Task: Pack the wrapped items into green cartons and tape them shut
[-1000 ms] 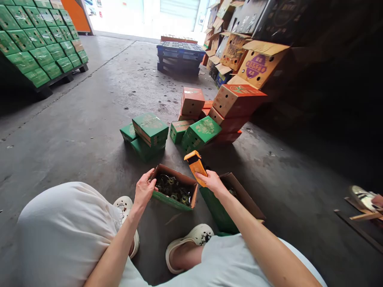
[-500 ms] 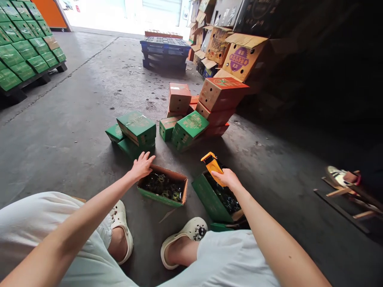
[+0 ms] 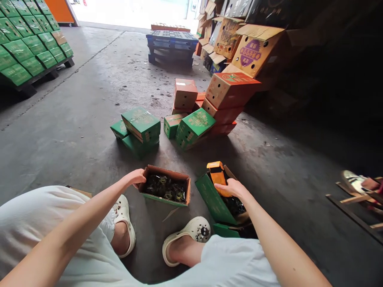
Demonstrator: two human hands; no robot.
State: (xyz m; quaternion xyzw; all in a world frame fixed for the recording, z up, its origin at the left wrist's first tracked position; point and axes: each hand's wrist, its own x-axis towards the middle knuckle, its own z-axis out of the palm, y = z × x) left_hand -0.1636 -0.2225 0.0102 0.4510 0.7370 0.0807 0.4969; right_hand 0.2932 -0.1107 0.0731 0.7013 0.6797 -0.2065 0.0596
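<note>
My left hand (image 3: 137,177) is closed on the left end of an open green carton (image 3: 164,198). Dark, shiny plastic-wrapped contents (image 3: 166,186) with greenish patches fill that carton. In my right hand (image 3: 231,188) is a yellow-orange tape dispenser (image 3: 217,175) with a black band, held over a second open green carton (image 3: 214,201). This carton leans at an angle on another green box (image 3: 226,230) and also holds dark, shiny contents. My right hand partly covers its opening.
Closed green boxes (image 3: 142,121) and red boxes (image 3: 227,91) stand ahead. Blue pallets (image 3: 172,46) lie farther back, with stacked cartons (image 3: 248,52) at right. A loaded pallet of green boxes (image 3: 32,48) is at left. Another person's shoe (image 3: 354,181) shows beside a wooden frame (image 3: 350,207).
My left hand has gone from spread fingers above the carton to gripping its left end. My right hand has lowered slightly, bringing the tape dispenser more upright over the right carton.
</note>
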